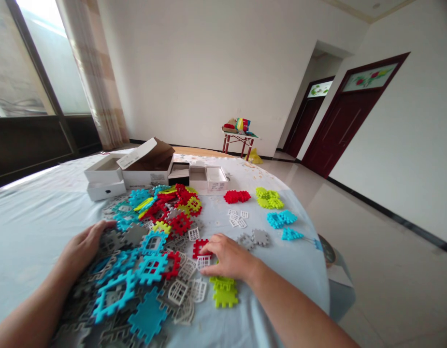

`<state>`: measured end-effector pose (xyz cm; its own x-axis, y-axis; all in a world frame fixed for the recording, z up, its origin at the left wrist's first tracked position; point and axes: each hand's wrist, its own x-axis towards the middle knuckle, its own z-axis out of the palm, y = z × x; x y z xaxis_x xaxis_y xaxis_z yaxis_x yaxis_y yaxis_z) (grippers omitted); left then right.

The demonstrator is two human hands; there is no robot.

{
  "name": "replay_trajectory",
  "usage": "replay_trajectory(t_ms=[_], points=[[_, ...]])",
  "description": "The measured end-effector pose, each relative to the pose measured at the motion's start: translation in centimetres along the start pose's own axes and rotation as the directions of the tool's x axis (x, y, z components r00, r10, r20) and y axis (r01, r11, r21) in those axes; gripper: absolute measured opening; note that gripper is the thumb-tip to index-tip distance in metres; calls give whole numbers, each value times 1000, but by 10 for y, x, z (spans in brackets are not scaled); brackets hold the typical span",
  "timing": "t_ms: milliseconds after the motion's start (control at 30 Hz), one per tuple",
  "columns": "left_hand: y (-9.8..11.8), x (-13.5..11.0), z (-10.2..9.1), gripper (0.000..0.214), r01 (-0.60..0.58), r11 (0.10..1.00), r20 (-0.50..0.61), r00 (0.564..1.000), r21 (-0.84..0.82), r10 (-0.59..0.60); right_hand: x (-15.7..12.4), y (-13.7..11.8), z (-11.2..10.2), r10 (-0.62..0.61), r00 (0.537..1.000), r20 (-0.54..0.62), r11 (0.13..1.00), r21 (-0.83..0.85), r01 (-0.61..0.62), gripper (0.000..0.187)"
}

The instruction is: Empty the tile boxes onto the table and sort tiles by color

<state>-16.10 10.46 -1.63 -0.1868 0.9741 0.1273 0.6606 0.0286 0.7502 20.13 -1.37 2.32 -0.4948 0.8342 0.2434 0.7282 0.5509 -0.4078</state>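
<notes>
A large mixed pile of plastic interlocking building tiles in blue, red, grey and yellow-green (152, 261) spreads between my hands. My left hand (86, 244) rests along the pile's left edge, fingers stretched out beside grey tiles (112, 240), with nothing visibly held. At the pile's right side, my right hand (226, 256) has thumb and fingers apart around a small white window-lattice piece (203, 262). Its fingertips are at a red window-frame tile (197, 248); whether they press on it is unclear. Yellow-green tiles (225, 296) lie just below this hand.
Sorted groups sit to the right: red tiles (237, 196), yellow-green tiles (269, 198), blue tiles (281, 219), white lattice pieces (238, 220) and grey tiles (260, 237). Open boxes (147, 178) stand behind the pile. The round table's edge (326, 270) curves at right.
</notes>
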Motion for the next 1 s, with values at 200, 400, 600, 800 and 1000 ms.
replay_trajectory(t_ms=[200, 400, 600, 800, 1000], points=[[1, -2, -1, 57, 11, 1000, 4, 1000, 8, -11, 2, 0, -1, 26, 999, -30, 990, 137, -22, 10], [0, -1, 0, 58, 3, 1000, 0, 1000, 3, -3, 4, 41, -21, 256, 879, -402, 958, 227, -175, 14], [-1, 0, 1, 58, 0, 1000, 8, 1000, -3, 0, -2, 86, -26, 280, 721, -633, 952, 90, -291, 25], [-1, -2, 1, 58, -2, 1000, 10, 1000, -13, 2, 4, 51, -8, 134, 904, -407, 991, 61, -119, 17], [-1, -2, 1, 59, 14, 1000, 25, 1000, -16, -13, 6, 16, 2, 18, 994, -104, 998, 58, -12, 38]])
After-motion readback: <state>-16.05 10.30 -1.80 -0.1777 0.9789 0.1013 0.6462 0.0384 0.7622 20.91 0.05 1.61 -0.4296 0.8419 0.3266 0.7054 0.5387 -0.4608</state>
